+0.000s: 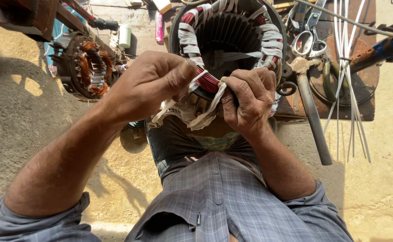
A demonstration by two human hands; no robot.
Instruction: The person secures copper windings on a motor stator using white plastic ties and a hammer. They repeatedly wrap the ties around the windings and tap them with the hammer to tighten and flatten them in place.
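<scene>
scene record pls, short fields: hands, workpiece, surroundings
left hand: fingers pinch white cloth tape at the winding
right hand: grips the same tape against the red copper winding
workpiece: large motor stator, coils partly wrapped in white tape
left of it: smaller stator with bare copper coils
right of it: scissors, metal bar, white strips
ground: sandy floor

Sandy ground (pixel 17 112) carries a second stator (pixel 87 65) and metal plate (pixel 362 96).

both hands (pixel 151 83) (pixel 249 99) pinch white tape (pixel 212 104) on stator (pixel 230 38).
</scene>
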